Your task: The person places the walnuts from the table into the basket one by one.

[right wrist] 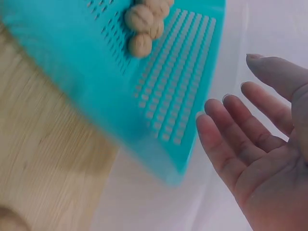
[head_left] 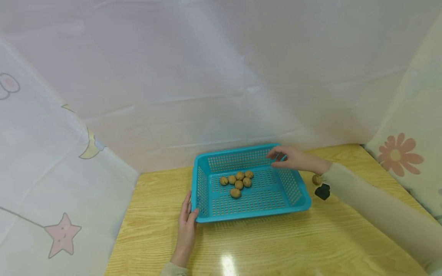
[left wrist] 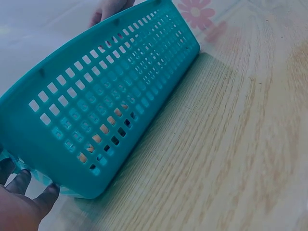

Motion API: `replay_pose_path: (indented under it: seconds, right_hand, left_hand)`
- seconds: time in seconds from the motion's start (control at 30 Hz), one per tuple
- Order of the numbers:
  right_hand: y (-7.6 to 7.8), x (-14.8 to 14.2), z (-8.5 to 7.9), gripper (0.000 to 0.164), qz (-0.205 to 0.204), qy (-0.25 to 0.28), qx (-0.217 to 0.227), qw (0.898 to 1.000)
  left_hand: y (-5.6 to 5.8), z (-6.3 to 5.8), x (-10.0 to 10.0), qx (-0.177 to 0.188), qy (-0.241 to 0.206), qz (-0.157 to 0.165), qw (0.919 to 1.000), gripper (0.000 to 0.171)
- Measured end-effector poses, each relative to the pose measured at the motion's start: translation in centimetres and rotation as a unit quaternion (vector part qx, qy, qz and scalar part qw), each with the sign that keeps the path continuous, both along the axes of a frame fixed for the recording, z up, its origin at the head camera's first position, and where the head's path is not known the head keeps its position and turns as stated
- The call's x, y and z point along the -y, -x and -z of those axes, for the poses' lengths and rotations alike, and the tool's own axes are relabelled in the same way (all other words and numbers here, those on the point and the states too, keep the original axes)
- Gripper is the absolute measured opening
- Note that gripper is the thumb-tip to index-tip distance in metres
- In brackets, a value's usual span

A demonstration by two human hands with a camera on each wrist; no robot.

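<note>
A turquoise perforated basket (head_left: 269,209) is on the wooden table, and several walnuts (head_left: 238,184) lie grouped on its floor, left of centre. At the basket's front left corner, my left hand (head_left: 186,226) grips the rim, with the thumb at the front edge and the fingers along the left side. In the left wrist view, its fingers (left wrist: 45,199) touch the basket's end. My right hand (head_left: 288,158) is over the back right corner, holding nothing. The right wrist view shows that hand (right wrist: 269,149) palm up to the camera, fingers loosely extended.
Outside the basket, one more walnut (head_left: 317,179) lies on the table (head_left: 155,214) by the right sleeve (head_left: 373,203). A black object (head_left: 322,191) shows beside that wrist. Pale printed sheets (head_left: 221,76) hang behind the table and at both sides.
</note>
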State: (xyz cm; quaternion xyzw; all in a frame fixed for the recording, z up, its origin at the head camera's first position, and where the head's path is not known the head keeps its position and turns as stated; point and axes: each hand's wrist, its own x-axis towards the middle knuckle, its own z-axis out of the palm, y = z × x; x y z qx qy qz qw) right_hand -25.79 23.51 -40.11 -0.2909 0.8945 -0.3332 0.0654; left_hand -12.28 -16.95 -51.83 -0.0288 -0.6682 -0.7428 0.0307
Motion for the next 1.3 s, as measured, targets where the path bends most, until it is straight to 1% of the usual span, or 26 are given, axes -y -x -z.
replay_pose_path:
  seconds: [0.13,0.23,0.43,0.5,0.63,0.77,0.9,1.0,1.07,1.13,1.23,1.3]
  right_hand:
    - [-1.1,-2.6,-0.3,0.03,0.023,0.002,-0.002,1.0]
    - [-1.8,-4.4,-0.2,0.031,0.035,0.002,0.002,0.999]
    - [-2.7,-8.2,1.0,0.028,0.074,-0.018,0.004,0.997]
    - [-2.9,-9.5,1.7,0.028,0.086,-0.03,-0.001,0.996]
    - [-3.4,-11.5,3.4,0.027,0.096,-0.056,-0.01,0.994]
    - [-4.1,-13.0,5.4,0.033,0.1,-0.076,-0.013,0.992]
    - [-4.5,-13.7,7.4,0.045,0.096,-0.07,-0.027,0.993]
    - [-4.5,-14.0,8.7,0.051,0.101,-0.062,-0.027,0.993]
    - [-4.4,-14.1,9.4,0.045,0.105,-0.056,-0.029,0.993]
    - [-4.3,-14.0,9.9,0.035,0.108,-0.054,-0.029,0.992]
    - [-4.3,-13.8,10.1,0.017,0.107,-0.051,-0.038,0.992]
    - [-4.2,-13.6,10.1,0.013,0.11,-0.056,-0.038,0.992]
  left_hand:
    - [0.0,0.0,0.0,-0.002,0.007,-0.005,1.0,0.063]
    - [0.0,-0.1,-0.1,0.001,0.007,-0.005,1.0,0.063]
    - [-0.1,-0.1,-0.1,0.006,0.005,-0.009,0.9999,0.063]
    - [-0.1,-0.1,-0.1,0.007,0.005,-0.01,0.9999,0.062]
    - [-0.1,-0.1,-0.1,0.003,0.009,-0.009,0.9999,0.062]
    - [-0.1,0.0,-0.1,0.002,0.006,-0.006,1.0,0.063]
    - [-0.1,0.0,-0.1,0.004,0.006,-0.006,1.0,0.063]
    - [-0.1,-0.1,-0.1,0.001,0.007,-0.007,1.0,0.062]
    - [-0.1,-0.1,-0.1,0.001,0.006,-0.007,1.0,0.062]
    - [0.0,-0.1,-0.1,0.003,0.004,-0.007,1.0,0.062]
    - [0.0,0.0,-0.1,0.006,0.002,-0.007,1.0,0.062]
    - [0.0,0.0,-0.1,0.006,0.002,-0.007,1.0,0.062]
